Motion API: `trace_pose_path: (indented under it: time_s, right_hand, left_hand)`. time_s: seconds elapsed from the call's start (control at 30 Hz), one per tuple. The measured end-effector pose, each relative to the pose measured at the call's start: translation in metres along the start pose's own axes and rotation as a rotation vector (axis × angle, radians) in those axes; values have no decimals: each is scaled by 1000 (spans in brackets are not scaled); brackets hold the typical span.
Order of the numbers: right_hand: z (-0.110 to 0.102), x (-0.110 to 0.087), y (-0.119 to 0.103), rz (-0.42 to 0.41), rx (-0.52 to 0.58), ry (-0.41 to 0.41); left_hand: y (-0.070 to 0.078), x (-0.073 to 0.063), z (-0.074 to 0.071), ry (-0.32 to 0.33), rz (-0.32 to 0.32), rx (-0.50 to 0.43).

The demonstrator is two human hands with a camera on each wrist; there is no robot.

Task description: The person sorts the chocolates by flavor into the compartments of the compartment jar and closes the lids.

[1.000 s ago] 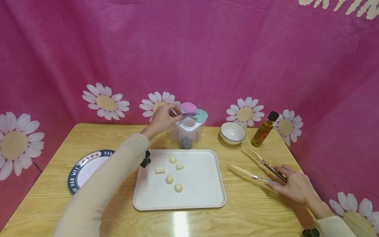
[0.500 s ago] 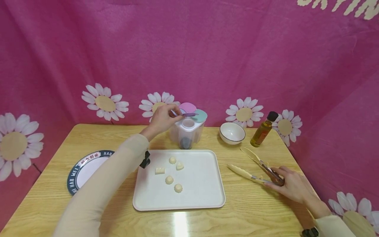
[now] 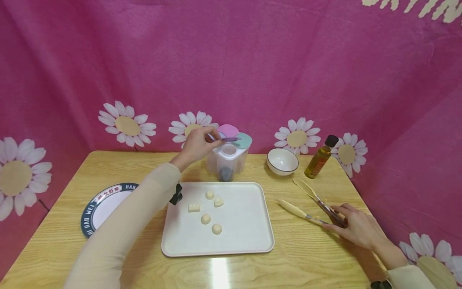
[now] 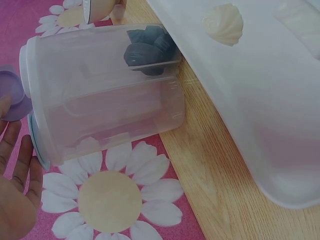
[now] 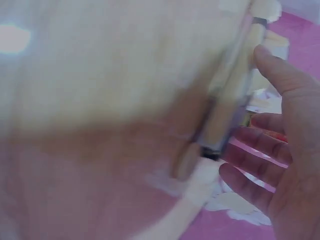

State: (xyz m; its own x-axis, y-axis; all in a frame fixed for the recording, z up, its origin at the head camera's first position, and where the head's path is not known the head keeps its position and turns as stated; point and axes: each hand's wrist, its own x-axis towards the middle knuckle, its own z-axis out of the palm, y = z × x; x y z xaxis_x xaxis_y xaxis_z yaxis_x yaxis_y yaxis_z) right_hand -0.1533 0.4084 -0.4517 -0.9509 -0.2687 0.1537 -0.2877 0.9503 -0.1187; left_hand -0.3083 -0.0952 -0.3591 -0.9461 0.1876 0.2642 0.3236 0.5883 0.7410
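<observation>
At the back of the table stands a clear multi-compartment dispenser (image 3: 236, 163) with pink and mint lids and dark pieces inside. My left hand (image 3: 197, 143) pinches its raised purple flip lid (image 3: 231, 139) between thumb and fingers, and the round opening beneath shows. In the left wrist view this purple lid (image 4: 12, 90) stands off the dispenser's top. At the right, a pair of tongs (image 3: 296, 208) with cream tips lies spread, tips to the back left. My right hand (image 3: 355, 224) holds their handle end between thumb and fingers; the right wrist view is blurred there.
A white tray (image 3: 249, 241) with several cream-coloured shaped pieces (image 3: 206, 218) lies in the middle. A dark-rimmed plate (image 3: 88, 214) is partly hidden by my left sleeve. A white bowl (image 3: 283, 160) and an oil bottle (image 3: 319, 160) stand at the back right.
The tongs' handles shift slightly in my right hand, and their tips move a little. My left hand stays on the purple lid.
</observation>
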Motion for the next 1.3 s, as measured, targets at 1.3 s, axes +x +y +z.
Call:
trace_pose_path:
  time_s: [1.3]
  right_hand:
    - [-40,196,-177,-460,323,274]
  left_hand:
    - [-4,0,2,7,40,-18]
